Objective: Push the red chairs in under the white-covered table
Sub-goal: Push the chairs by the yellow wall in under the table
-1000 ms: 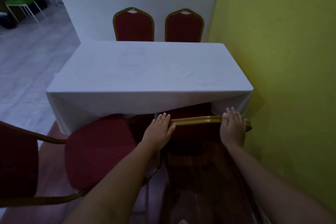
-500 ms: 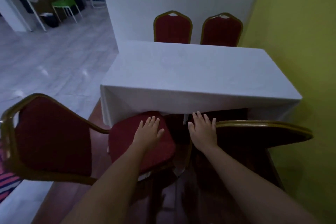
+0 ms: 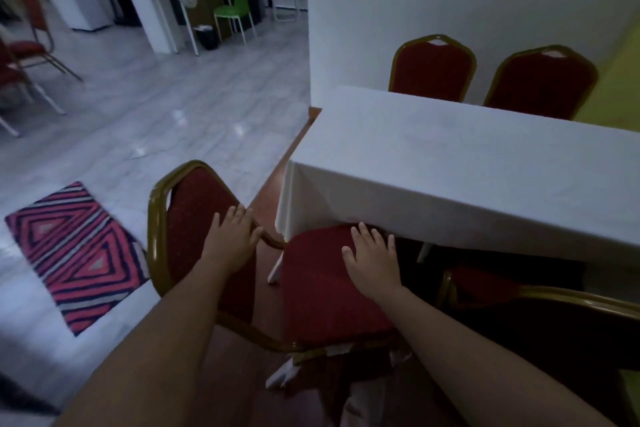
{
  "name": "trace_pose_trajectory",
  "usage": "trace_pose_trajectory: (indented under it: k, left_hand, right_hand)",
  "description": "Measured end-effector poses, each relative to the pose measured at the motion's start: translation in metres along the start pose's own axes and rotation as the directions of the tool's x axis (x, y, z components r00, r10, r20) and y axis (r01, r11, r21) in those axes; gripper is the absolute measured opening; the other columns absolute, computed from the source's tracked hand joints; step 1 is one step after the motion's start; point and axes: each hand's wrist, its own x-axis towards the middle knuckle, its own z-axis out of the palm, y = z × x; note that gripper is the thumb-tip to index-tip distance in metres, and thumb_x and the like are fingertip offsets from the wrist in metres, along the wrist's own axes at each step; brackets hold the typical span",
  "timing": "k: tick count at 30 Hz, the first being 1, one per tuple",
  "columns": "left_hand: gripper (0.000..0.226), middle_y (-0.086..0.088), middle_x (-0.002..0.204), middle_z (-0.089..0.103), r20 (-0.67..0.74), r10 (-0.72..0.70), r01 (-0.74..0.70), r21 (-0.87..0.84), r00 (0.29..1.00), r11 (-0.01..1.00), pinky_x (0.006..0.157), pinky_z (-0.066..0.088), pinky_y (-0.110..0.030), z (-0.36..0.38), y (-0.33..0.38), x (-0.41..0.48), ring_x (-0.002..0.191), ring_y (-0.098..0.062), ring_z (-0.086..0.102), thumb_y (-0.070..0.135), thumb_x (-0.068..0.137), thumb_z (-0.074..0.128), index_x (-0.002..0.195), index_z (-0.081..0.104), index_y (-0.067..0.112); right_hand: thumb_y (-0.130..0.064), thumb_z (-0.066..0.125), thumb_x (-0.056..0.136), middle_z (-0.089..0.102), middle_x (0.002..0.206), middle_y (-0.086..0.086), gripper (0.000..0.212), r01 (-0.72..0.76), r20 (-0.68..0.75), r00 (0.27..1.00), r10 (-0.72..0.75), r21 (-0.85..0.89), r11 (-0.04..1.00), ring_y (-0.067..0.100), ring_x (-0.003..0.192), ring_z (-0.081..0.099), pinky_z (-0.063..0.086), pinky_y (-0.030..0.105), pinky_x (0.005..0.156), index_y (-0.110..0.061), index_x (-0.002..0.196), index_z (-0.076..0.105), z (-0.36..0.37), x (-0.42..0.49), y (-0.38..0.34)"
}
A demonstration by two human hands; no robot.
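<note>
At table's near corner | chair (image 3: pixel 311 291) sideways, seat edge just under cloth (image 3: pixel 450 218), back toward rug (image 3: pixel 74 253) | left hand (image 3: pixel 230 239) flat on backrest frame, fingers spread, nothing clasped | right hand (image 3: pixel 374 258) flat on seat, fingers spread | second chair (image 3: pixel 519 291) partly under table at right

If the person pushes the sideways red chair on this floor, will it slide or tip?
The red chair probably slides: its thin metal legs stand on smooth floor. Pushing high on the backrest, where the left hand rests, might tip it slightly.
</note>
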Motion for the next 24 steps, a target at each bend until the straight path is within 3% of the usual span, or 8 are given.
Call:
trace_pose_trajectory:
  k: [6,13,18,24]
  left_hand:
    - [0.058,-0.010,0.158,0.015,-0.045,-0.140,0.141,0.020,0.989,0.990,0.117,0.004,-0.044,-0.019,-0.061,0.003,0.146,-0.023,0.009,0.042,0.100,0.028,0.149,0.020,0.011]
    - [0.055,-0.013,0.157,0.017,-0.140,-0.171,0.176,0.018,0.975,0.984,0.117,-0.002,-0.046,-0.035,-0.109,0.013,0.146,-0.025,0.007,0.037,0.101,0.030,0.147,0.026,0.010]
    - [0.051,-0.012,0.155,0.025,-0.126,-0.256,0.243,-0.109,0.958,0.964,0.116,0.010,-0.050,-0.044,-0.157,0.035,0.144,-0.027,0.016,0.035,0.101,0.024,0.146,0.025,0.011]
    - [0.069,-0.007,0.155,0.026,-0.082,0.029,-0.041,-0.152,0.996,0.988,0.118,0.011,-0.043,-0.048,-0.200,0.069,0.145,-0.021,0.017,0.053,0.092,0.004,0.147,0.025,0.019]
  right_hand:
    - [-0.043,0.030,0.098,0.019,0.159,0.002,0.057,0.155,0.043,0.987,-0.155,0.007,0.988,0.021,0.145,0.017,0.002,0.049,0.117,-0.016,0.149,0.026,0.017,0.046,-0.066]
    - [-0.045,0.030,0.097,0.021,0.158,0.003,0.059,0.338,0.078,0.937,-0.341,0.049,0.940,0.022,0.144,0.018,0.001,0.049,0.117,-0.017,0.148,0.025,0.032,0.076,-0.146]
    - [-0.053,0.026,0.096,0.019,0.159,0.003,0.064,0.405,0.103,0.907,-0.409,0.059,0.913,0.023,0.145,0.015,0.002,0.050,0.118,-0.017,0.149,0.024,0.044,0.082,-0.193]
    - [-0.064,0.017,0.093,0.017,0.159,0.001,0.073,0.372,0.098,0.919,-0.382,0.104,0.922,0.020,0.146,0.011,-0.002,0.048,0.118,-0.018,0.150,0.021,0.062,0.087,-0.250]
